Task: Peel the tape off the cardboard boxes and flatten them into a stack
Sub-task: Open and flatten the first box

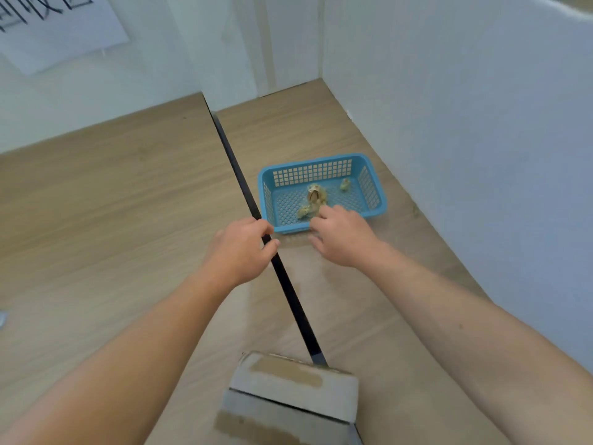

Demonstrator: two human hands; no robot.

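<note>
Seen from above, two bare forearms reach forward over a wooden desk (96, 203) made of two tops with a dark gap (282, 277) running between them. A blue basket (373, 187) with lattice walls sits on the right-hand top, near a white wall. It holds several crumpled balls of tape (316, 195), tan and glossy; one small ball lies apart near the far right corner. The right hand (340, 236) hovers at the basket's near rim, fingers loosely spread and reaching toward the wads; whether a fingertip touches tape or has just let some go cannot be told, as the hand is slightly blurred. The left hand (239, 248) is loosely curled over the gap, just beside the basket's near left corner, with nothing visibly in it. At the bottom edge, close to the person's body and well apart from the basket, stands a cardboard box (295, 390), pale grey-brown, its top flaps seemingly parted at a dark seam. Darker brown patches on its faces look like places where tape pulled off the paper skin. The box is probably light and fairly stiff along its panels, yet it should fold easily at its creases. A good hold would be both hands on opposite side walls or corners, pressing inward so the box collapses flat. Any remaining tape is thin and sticky, best pinched at a lifted corner and pulled low and slowly, since the cardboard surface tears. No flattened stack is in view.
</note>
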